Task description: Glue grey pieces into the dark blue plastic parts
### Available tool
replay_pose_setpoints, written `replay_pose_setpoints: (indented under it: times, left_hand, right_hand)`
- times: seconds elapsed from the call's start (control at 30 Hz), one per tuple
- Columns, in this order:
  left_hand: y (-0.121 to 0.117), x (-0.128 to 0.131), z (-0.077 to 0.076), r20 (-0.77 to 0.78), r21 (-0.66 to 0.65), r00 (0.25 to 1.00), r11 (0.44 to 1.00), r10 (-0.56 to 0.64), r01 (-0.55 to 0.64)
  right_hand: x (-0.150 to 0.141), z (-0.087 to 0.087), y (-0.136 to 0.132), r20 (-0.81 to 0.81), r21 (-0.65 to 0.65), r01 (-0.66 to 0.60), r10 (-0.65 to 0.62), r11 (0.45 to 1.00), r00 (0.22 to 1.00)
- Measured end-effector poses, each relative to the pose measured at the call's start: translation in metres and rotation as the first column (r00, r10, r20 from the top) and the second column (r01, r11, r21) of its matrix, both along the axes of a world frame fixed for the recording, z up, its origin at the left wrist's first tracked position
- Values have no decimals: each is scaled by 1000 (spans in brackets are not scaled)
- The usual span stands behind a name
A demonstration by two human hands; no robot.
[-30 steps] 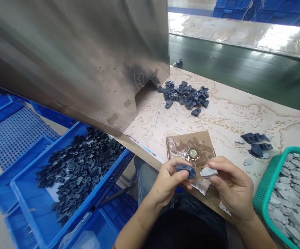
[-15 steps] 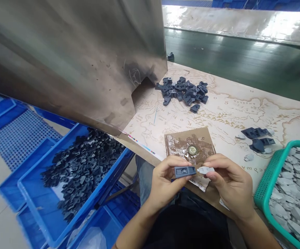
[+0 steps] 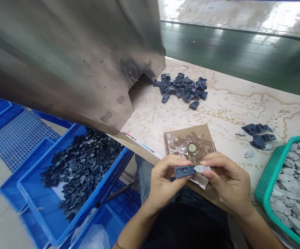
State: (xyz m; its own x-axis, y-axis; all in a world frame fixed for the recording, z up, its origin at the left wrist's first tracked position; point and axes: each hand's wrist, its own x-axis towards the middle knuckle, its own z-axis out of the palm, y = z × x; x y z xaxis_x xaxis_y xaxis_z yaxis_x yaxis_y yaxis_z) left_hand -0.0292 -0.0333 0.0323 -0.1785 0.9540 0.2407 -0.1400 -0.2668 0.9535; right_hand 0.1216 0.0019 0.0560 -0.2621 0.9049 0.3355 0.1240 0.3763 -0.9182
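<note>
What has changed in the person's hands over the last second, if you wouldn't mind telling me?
The left hand has turned the dark blue-grey plastic part so that its slotted face shows, and the right hand has brought the light grey piece up against its end. Neither hand let go. The loose dark parts and the teal basket stayed where they were.

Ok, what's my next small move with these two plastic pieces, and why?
Probably press the light grey plastic piece in your right hand further into the dark blue-grey part in your left hand; its tip meets the part's end but looks not fully seated.
</note>
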Motion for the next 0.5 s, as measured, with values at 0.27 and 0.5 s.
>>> replay_pose_setpoints:
  times: [0.27,0.5]
  left_hand:
    - [1,1,-1,-58,-23,998,1000,9,-10]
    - [7,11,2,439,-379,896,889,-73,258]
  right_hand:
    - [1,-2,3,-3,-37,-90,90,995,996]
    - [-12,-12,-8,-77,-76,60,-66,995,995]
